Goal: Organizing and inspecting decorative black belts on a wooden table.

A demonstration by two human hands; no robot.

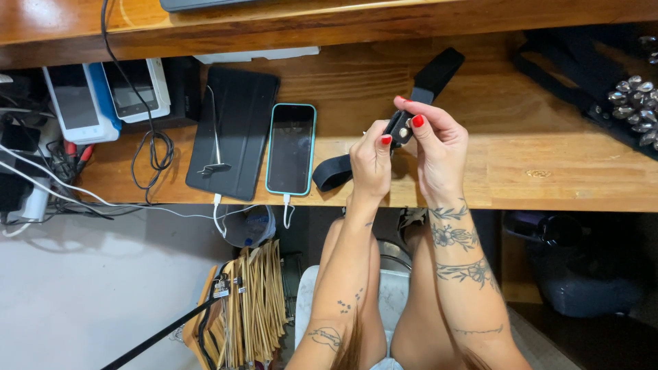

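Black strap (418, 96) with a small metal buckle sits pinched between both hands above the wooden tabletop (548, 157). The left hand (372, 164) has its grip closed on the strap just below the buckle, thumb and forefinger pressed on it. The right hand (435, 147) has its grip closed on the buckle end from the other side, red-nailed fingertips (417, 121) touching the metal part. One end of the strap runs up and away to the right across the tabletop; the other end hangs in a loop down to the left, near the tabletop's front edge, just beside a phone.

That phone (291, 149), in a light blue case with a dark screen, lies flat on the tabletop left of the hands, a white cable plugged into its lower end. Next to it on the left lies a black tablet cover (236, 130), with a thin cable across it. Further left are two more white-framed devices (103, 96) and a tangle of black and white cords. At the far right edge lies a dark piece set with shiny metal studs (634, 103). Below the tabletop, a bundle of wooden hangers (257, 301) stands beside the person's knees.
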